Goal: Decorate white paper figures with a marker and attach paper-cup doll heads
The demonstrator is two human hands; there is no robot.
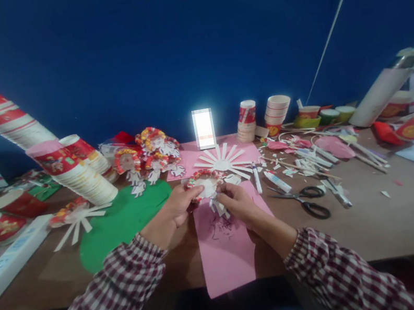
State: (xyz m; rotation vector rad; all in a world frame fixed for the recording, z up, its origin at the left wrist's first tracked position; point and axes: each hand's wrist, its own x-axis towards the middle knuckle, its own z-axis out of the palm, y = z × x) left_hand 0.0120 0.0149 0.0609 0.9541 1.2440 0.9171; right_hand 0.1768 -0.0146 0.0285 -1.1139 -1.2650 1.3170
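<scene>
Both hands are meeting over the middle of the table [398, 207], sharing one small paper figure [207, 184]: a round white face ringed with curled red and yellow strips, with white cut strips hanging below it. The left hand [181, 204] is pinching the figure's left rim between thumb and fingers. The right hand [239, 202] is gripping the hanging strips at its lower right. The figure is sitting between the two hands, just beyond the fingertips, with its long axis running away from the person, face end farthest. Neither hand is clearly nearer. It is hovering above the far end of a pink sheet [227, 252] that is bearing some dark scribbles and overhanging the near table edge.

Scissors [306, 202] and a glue tube [277, 181] are lying to the right, well within the right hand's side. A green paper circle [123, 222] is lying to the left.

As for containers, a leaning stack of nested paper cups [79, 176] is standing on the left and shorter cup stacks [277, 109] are standing at the back. What is lying inside them cannot be told.
</scene>
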